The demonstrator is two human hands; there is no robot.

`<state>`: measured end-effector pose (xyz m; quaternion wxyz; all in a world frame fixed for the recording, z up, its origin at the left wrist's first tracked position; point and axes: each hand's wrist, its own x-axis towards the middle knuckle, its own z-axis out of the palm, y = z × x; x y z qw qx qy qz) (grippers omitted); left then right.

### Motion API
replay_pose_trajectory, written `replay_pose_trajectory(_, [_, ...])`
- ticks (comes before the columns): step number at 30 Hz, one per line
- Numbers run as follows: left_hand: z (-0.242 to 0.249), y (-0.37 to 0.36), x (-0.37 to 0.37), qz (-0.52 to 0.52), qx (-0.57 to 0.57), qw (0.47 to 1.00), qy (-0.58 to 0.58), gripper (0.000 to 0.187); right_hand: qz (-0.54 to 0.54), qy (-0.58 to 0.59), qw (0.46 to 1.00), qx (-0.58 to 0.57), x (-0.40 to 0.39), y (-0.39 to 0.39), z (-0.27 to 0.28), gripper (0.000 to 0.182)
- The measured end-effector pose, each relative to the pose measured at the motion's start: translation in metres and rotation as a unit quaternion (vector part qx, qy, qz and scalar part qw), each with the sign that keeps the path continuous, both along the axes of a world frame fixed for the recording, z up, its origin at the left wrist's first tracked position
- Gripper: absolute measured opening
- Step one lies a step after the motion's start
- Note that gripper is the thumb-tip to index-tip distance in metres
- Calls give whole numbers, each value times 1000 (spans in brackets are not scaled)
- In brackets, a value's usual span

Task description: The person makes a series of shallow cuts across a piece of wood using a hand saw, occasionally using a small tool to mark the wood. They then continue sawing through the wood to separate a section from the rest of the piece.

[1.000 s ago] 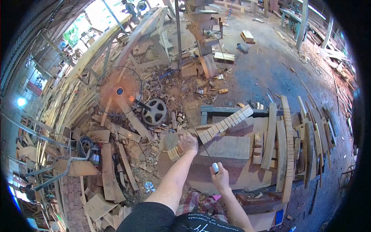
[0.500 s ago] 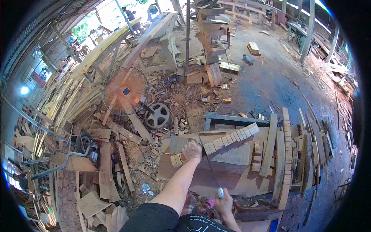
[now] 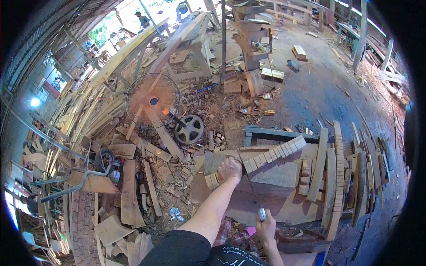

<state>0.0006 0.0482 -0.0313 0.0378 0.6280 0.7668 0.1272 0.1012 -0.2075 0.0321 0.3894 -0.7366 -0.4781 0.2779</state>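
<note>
The left hand [image 3: 230, 169] presses flat on a sawn wooden piece [image 3: 215, 160] at the far-left corner of the workbench [image 3: 266, 206] — pinning it, by the look of it, so it can't slide. The right hand [image 3: 265, 227], close to the body, is closed around the handle of a thin-bladed saw [image 3: 261, 214] whose blade runs away toward the held wood. A row of cut blocks [image 3: 275, 154] lies just right of the left hand; a floor fan [image 3: 152, 101] stands further off among offcuts.
</note>
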Motion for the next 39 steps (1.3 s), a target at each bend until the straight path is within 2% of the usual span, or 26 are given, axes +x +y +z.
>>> replay_pose_trajectory(4, [7,-1,0,-15,-5,1000,-9,24,11,-11,1000,-5,4,9,-11,22])
replay_pose_trajectory(7, [-6,0,-2,-16,2,1000,-2,24,13,-44,998,45,-8,81,-30,23])
replay_pose_trajectory(10, [-4,2,-4,-13,6,1000,3,23,14,-12,1000,18,-9,80,-21,24])
replay_pose_trajectory(14, [1,0,0,-8,-11,1000,-21,22,12,26,999,-16,4,15,2,25])
replay_pose_trajectory(16, [5,-3,1,-8,-18,1000,-21,22,10,20,996,-90,7,-1,7,25])
replay_pose_trajectory(17, [6,-1,1,-9,-14,1000,-18,21,11,20,995,-92,7,8,5,25])
replay_pose_trajectory(19, [4,0,1,-8,-19,1000,-15,21,26,-13,999,-25,4,46,-1,25])
replay_pose_trajectory(22, [-1,0,-1,-8,-14,1000,-3,20,23,-7,999,-33,-2,82,-21,24])
replay_pose_trajectory(25, [7,-1,0,-11,-21,1000,-3,20,25,-6,1000,-9,-3,53,-4,23])
replay_pose_trajectory(28, [15,2,1,-12,-32,999,-9,21,13,9,999,-39,2,4,0,21])
replay_pose_trajectory(30, [12,-3,1,-13,-36,999,-10,22,11,-3,1000,-25,1,13,-2,20])
replay_pose_trajectory(33, [2,-1,0,-12,-5,1000,-6,21,6,4,1000,6,-2,68,-7,21])
replay_pose_trajectory(35, [-1,-2,-1,-10,19,1000,5,21,24,4,999,-23,-4,89,-8,22])
replay_pose_trajectory(39, [-1,-1,0,-12,2,1000,1,21,31,4,999,-40,0,45,8,23])
